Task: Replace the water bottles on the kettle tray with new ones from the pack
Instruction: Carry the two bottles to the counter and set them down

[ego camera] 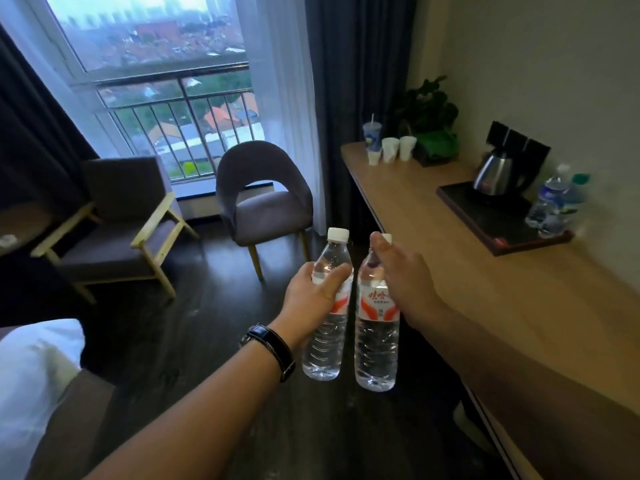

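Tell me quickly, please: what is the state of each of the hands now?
Left hand: closed around the left water bottle, at its upper body.
Right hand: closed around the right water bottle, near its neck.

We can read red Chinese characters, roughly "娃哈", on the white-and-red label of the bottle (376,327) in our right hand (405,282), just below our fingers. The smaller print beneath is too blurred to read.

Each hand, left hand (313,289) and right hand (403,278), grips an upright red-labelled water bottle, left bottle (325,336) beside right bottle (376,341), near the desk (485,289) bearing the kettle tray (498,223).
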